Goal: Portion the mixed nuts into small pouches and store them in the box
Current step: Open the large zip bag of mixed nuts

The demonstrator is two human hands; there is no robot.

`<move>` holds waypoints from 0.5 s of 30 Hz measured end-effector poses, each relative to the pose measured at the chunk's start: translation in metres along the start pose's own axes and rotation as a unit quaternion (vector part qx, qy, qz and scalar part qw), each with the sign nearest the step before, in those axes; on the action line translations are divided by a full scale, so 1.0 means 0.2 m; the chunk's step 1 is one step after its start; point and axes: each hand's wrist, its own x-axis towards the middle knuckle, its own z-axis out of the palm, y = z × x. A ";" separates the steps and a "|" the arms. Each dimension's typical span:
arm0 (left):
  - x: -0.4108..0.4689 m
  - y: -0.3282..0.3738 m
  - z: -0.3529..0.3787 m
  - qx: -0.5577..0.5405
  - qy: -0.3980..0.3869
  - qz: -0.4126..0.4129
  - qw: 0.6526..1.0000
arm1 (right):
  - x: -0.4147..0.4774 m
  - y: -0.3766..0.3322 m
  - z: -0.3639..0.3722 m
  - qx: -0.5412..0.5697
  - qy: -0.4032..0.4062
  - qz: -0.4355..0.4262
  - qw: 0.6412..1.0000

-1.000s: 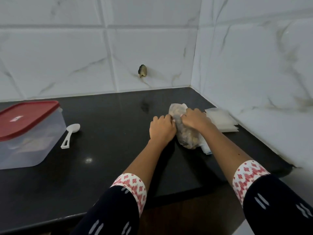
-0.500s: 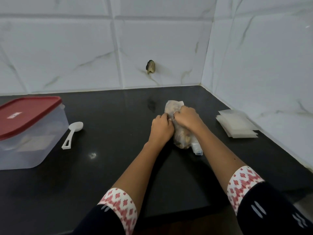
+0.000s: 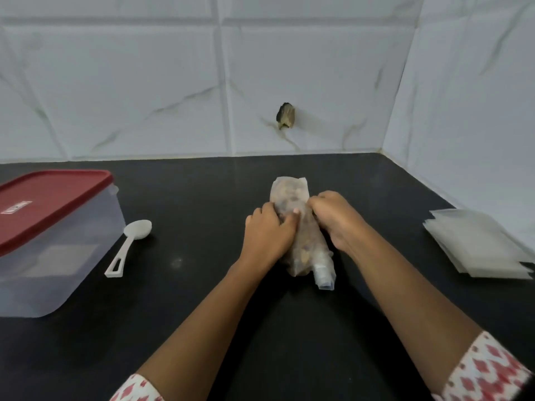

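A clear plastic bag of mixed nuts (image 3: pixel 290 192) lies lengthwise on the black counter (image 3: pixel 202 299), its rolled end toward me. My left hand (image 3: pixel 267 233) grips the bag's left side, thumb on top. My right hand (image 3: pixel 335 218) holds its right side with curled fingers. A stack of small clear pouches (image 3: pixel 477 241) lies at the right by the wall. The clear box with a red lid (image 3: pixel 49 238) stands at the left, lid on.
A white plastic spoon (image 3: pixel 130 244) lies on the counter between the box and my left hand. White marble tile walls meet in a corner at the back right. A dark chip (image 3: pixel 286 115) marks the back wall.
The bag and both hands have shifted left, away from the pouch stack. My head has turned right, bringing more of the pouches into view. Both hands keep their hold.
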 end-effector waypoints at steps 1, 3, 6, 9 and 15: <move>0.00 0.01 -0.01 -0.019 0.003 -0.013 1.000 | 0.01 0.01 0.00 0.029 -0.005 0.015 0.999; -0.01 0.02 -0.02 -0.039 0.011 -0.027 0.999 | 0.00 0.01 0.01 0.064 -0.019 0.028 0.997; -0.01 0.04 -0.03 -0.044 0.016 -0.021 0.999 | 0.00 0.00 0.00 0.073 -0.041 0.030 0.996; 0.01 0.03 -0.02 -0.128 0.021 -0.035 0.991 | -0.04 -0.01 -0.02 0.086 -0.069 0.022 0.994; 0.03 0.03 -0.08 -0.456 -0.027 -0.191 0.869 | -0.12 -0.07 -0.04 0.190 -0.158 0.004 0.969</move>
